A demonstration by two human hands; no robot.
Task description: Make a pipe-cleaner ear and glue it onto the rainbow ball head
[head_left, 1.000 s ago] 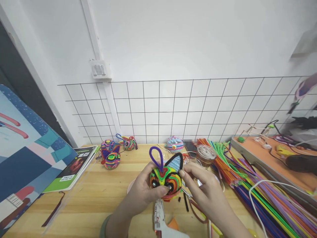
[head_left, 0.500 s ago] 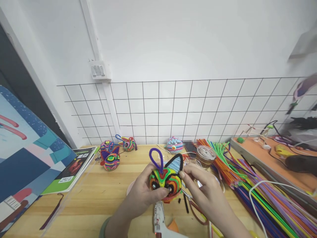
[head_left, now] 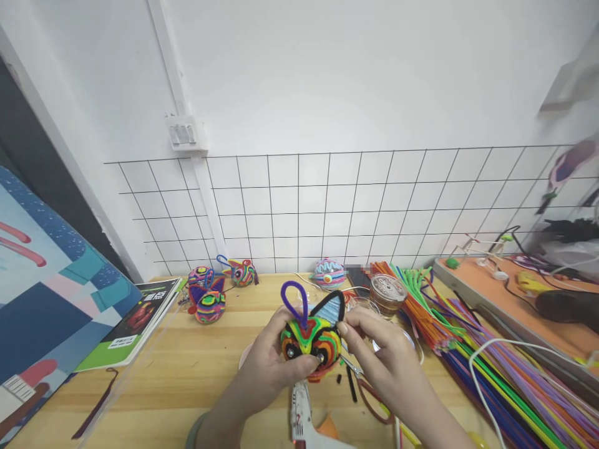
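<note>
A round, many-coloured pipe-cleaner animal head point(head_left: 306, 333) with two dark shiny eyes is held up in the middle of the head view. A purple loop point(head_left: 292, 299) rises from its top, and a blue ear edged in black point(head_left: 331, 308) stands at its right side. My left hand point(head_left: 269, 365) is wrapped round the head from the left, thumb across its front. With thumb and forefinger, my right hand point(head_left: 381, 349) pinches the ear's lower right corner. Below the head lies a white glue gun point(head_left: 303, 415); scissors point(head_left: 372, 399) lie partly hidden beside my right hand.
Several finished pipe-cleaner ornaments point(head_left: 208, 304) stand at the back left, near a magazine point(head_left: 133, 321). A striped ball point(head_left: 329, 273) and a wire spool point(head_left: 388, 293) are at the back. Bundled pipe cleaners point(head_left: 505, 374) and a white cable point(head_left: 475, 368) fill the right, beside an orange board point(head_left: 528, 305).
The view has shifted very slightly. Both hands keep the same hold on the animal head and its ear.
</note>
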